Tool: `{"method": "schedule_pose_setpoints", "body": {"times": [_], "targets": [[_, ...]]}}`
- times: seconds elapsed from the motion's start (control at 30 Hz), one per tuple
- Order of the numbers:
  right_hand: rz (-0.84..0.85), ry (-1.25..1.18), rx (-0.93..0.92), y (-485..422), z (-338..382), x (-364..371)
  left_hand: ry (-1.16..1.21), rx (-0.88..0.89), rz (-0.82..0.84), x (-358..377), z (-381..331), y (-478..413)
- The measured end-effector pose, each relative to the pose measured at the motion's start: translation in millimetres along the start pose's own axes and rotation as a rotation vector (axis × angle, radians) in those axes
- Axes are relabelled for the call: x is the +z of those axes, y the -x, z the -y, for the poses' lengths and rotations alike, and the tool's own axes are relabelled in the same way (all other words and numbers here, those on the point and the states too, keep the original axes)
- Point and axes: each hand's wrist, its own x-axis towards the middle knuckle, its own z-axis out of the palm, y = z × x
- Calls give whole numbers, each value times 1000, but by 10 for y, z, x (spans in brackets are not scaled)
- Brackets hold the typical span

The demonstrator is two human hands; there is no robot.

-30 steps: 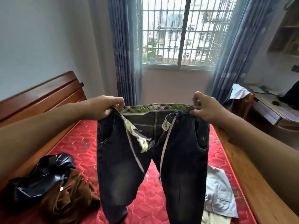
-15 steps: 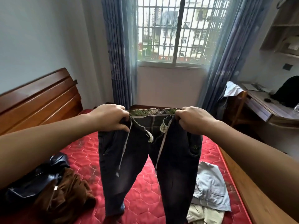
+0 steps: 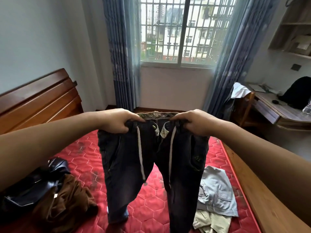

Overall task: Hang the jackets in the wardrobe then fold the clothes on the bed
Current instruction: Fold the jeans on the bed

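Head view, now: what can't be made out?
The wardrobe: outside the head view.
The jeans: one leg's hem cut off by the bottom edge.
The left hand and right hand: seen from the backs; fingers partly hidden in the waistband.
The beige garment: mostly under the grey garment and behind the jeans.
The black jacket and brown garment: crumpled together, running off the left edge.
The desk: items too small.

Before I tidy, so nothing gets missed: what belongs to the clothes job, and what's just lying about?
Job: dark jeans, black jacket, brown garment, light blue garment, beige garment.
Lying about: white cloth, black bag, desk.
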Motion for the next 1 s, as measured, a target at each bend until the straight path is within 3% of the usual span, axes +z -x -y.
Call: {"method": "schedule_pose_setpoints", "body": {"times": [0.17,0.3,0.43,0.53,0.6,0.73,0.8,0.83,0.93,1.0], "targets": [[-51,-400,235,-79,149,84,523,-123,-16,63,-193,-86],[-181,-744,417,-65,371,316,885,-123,-124,300,-470,-174],[-124,-1200,422,40,569,475,1285,-149,-144,514,-647,-236],[-48,-1369,450,103,608,475,1463,-124,-158,640,-735,-246],[-40,-1437,489,129,589,467,1452,-69,-164,734,-728,-214],[5,-1575,499,165,560,489,1004,33,-289,903,-695,-141],[60,-1504,476,164,515,520,828,59,-394,941,-696,-146],[67,-1333,451,165,474,528,785,61,-419,933,-685,-144],[27,-399,248,160,258,438,746,124,-390,804,-598,-106],[5,2,160,110,129,314,653,231,-364,656,-539,-84]]}}
